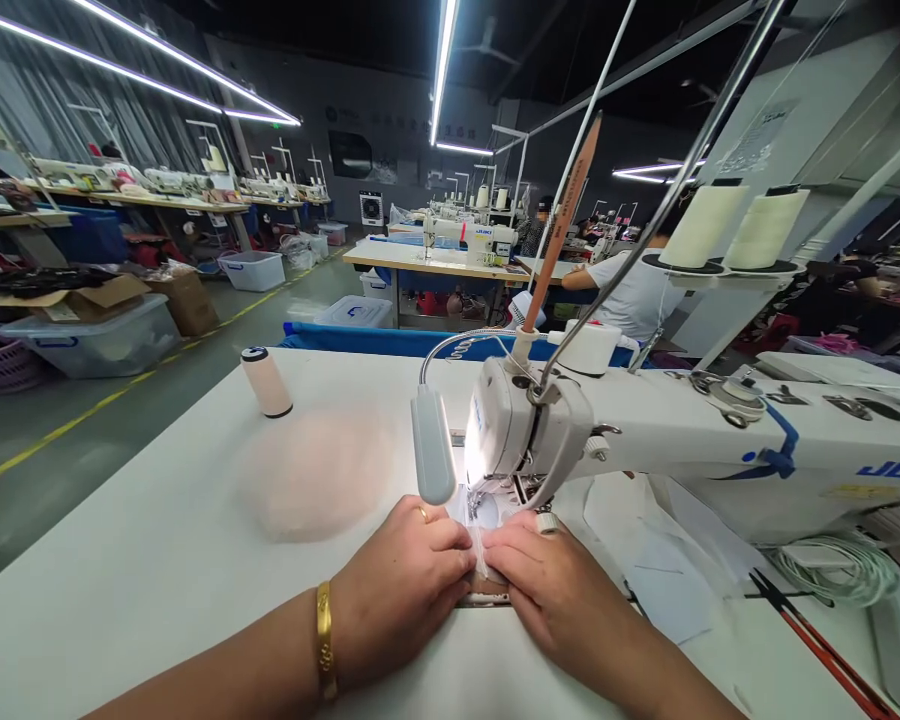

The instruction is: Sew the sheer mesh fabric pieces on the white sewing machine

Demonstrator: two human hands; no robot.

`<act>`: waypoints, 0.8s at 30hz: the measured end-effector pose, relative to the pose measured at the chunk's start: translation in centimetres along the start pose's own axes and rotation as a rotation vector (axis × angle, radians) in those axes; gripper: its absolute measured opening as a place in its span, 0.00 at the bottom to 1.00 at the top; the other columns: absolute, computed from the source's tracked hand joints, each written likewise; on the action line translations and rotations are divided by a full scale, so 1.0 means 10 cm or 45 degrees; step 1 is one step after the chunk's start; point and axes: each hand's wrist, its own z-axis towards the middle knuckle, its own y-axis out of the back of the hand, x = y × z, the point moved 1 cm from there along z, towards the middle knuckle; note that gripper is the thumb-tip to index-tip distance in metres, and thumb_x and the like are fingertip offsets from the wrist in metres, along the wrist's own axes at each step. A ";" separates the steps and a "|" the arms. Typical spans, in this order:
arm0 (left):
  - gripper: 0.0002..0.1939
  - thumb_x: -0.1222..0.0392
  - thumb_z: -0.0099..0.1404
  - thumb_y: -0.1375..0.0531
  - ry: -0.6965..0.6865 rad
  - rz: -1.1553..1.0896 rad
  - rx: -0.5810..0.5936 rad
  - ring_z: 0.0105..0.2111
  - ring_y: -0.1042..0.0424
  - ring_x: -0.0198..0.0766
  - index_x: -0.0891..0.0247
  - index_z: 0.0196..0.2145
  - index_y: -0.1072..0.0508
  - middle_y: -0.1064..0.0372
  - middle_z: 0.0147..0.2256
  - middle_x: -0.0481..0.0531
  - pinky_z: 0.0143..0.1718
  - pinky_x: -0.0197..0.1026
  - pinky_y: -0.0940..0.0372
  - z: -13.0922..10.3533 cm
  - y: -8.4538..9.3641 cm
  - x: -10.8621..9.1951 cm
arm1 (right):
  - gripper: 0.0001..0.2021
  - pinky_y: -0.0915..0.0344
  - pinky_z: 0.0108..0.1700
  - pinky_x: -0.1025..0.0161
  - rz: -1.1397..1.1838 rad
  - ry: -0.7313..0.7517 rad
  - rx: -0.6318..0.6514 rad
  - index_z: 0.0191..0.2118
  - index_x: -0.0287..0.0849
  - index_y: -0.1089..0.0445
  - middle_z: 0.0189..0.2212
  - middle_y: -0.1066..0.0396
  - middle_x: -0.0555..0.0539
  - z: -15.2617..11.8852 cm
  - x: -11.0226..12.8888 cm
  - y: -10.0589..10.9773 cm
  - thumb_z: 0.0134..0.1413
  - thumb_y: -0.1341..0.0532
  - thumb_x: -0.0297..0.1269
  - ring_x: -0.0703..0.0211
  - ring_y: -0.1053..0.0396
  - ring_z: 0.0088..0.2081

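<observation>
My left hand (405, 575), with a gold bracelet at its wrist, lies just in front of the sewing machine's needle area. Its fingers are closed on the left edge of a narrow pale strip of fabric (480, 550). From the other side, my right hand (551, 575) pinches the strip's right edge, thumb and fingers pressed together. The strip runs between both hands toward the presser foot (474, 505) of the white sewing machine (502, 410). Much of the fabric is hidden under my fingers. A grey lamp (433, 445) hangs just above my left hand.
Left on the white table (157, 520) lies a blurred, sheer pale-pink piece (315, 470), near a peach thread spool (266, 382). Red-handled tweezers (817, 645), paper pieces (667, 585) and coiled green cord (832, 568) lie right. A person (634, 285) sits beyond the machine.
</observation>
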 end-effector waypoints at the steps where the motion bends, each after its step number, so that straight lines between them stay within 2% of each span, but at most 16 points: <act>1: 0.11 0.66 0.73 0.45 -0.005 0.008 -0.005 0.38 0.26 0.45 0.59 0.42 0.22 0.22 0.39 0.51 0.40 0.49 0.35 0.00 0.00 0.00 | 0.14 0.42 0.36 0.59 0.001 0.000 -0.001 0.33 0.44 0.34 0.30 0.30 0.49 0.00 0.00 0.00 0.58 0.48 0.17 0.53 0.37 0.35; 5: 0.12 0.67 0.74 0.46 -0.005 0.030 -0.001 0.37 0.26 0.44 0.60 0.42 0.22 0.22 0.38 0.52 0.40 0.47 0.35 0.01 0.02 0.01 | 0.16 0.39 0.38 0.59 -0.010 -0.020 -0.013 0.35 0.44 0.32 0.32 0.29 0.48 0.02 0.01 0.02 0.55 0.48 0.16 0.52 0.35 0.36; 11: 0.14 0.70 0.73 0.47 0.018 0.070 0.010 0.37 0.27 0.44 0.61 0.39 0.22 0.22 0.38 0.53 0.40 0.47 0.35 0.02 0.00 0.01 | 0.20 0.34 0.40 0.58 -0.082 -0.027 -0.054 0.45 0.48 0.28 0.35 0.26 0.47 0.04 0.00 0.02 0.56 0.47 0.17 0.50 0.31 0.39; 18: 0.14 0.70 0.73 0.48 0.057 0.108 0.007 0.38 0.27 0.45 0.62 0.40 0.22 0.22 0.39 0.54 0.36 0.46 0.36 0.04 -0.03 0.07 | 0.22 0.33 0.39 0.56 -0.170 -0.097 -0.078 0.45 0.49 0.27 0.35 0.26 0.47 0.04 -0.04 -0.01 0.54 0.48 0.17 0.49 0.31 0.37; 24: 0.16 0.70 0.73 0.49 0.071 0.098 0.020 0.41 0.26 0.46 0.63 0.42 0.22 0.22 0.40 0.55 0.41 0.47 0.34 0.05 -0.03 0.11 | 0.23 0.32 0.41 0.55 -0.150 -0.067 -0.109 0.48 0.49 0.27 0.38 0.25 0.46 0.04 -0.05 -0.04 0.56 0.48 0.17 0.49 0.30 0.40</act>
